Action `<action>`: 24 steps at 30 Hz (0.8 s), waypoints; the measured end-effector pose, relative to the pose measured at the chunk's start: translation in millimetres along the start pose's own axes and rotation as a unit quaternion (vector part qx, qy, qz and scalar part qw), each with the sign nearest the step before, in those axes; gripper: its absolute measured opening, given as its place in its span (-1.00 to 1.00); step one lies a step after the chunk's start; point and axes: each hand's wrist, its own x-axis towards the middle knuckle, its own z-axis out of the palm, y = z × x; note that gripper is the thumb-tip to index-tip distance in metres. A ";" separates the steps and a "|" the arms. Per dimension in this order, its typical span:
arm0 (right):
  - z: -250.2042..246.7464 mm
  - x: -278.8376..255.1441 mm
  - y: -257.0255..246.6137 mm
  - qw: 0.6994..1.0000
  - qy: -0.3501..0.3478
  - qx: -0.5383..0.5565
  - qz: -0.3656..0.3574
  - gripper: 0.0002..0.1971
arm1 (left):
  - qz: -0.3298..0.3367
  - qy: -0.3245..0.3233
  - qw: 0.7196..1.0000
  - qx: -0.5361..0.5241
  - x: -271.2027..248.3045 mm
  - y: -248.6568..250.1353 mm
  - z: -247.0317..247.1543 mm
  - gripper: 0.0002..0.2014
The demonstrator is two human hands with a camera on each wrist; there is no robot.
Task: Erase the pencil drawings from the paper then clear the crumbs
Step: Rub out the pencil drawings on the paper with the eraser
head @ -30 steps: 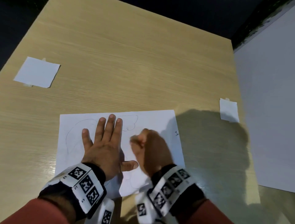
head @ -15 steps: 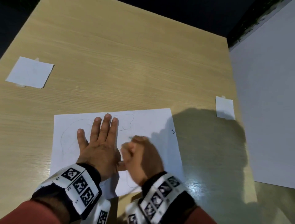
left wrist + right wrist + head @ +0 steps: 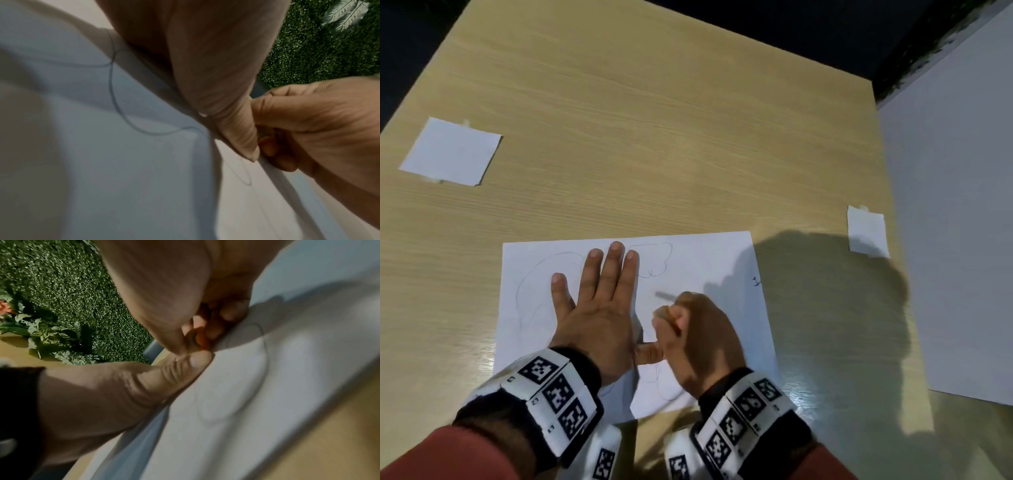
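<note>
Paper (image 3: 698, 270) is lying on table (image 3: 654, 137) w/ long axis running left-right, near the front edge. Left hand (image 3: 599, 308) is pressing flat on it, fingers straight, pointing away from the person. Right hand (image 3: 698, 335) is curling round a small orange eraser (image 3: 200, 339), pressing it onto the paper's pencil lines (image 3: 654, 260); eraser's axis can't tell.
</note>
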 end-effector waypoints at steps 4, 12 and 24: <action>-20.0 1.7 32.9 0.990 0.057 0.017 0.131 -0.75 | 0.005 0.001 1.000 -0.009 -0.2 -0.7 -0.4 0.33; 1.6 4.6 -8.2 0.999 -0.005 0.012 -0.052 -0.79 | 0.000 0.020 1.000 0.001 0.9 -0.3 2.6 0.25; 2.1 20.3 -16.6 0.997 0.046 0.036 -0.041 -0.84 | -0.015 0.022 1.000 0.006 -0.6 3.9 1.1 0.20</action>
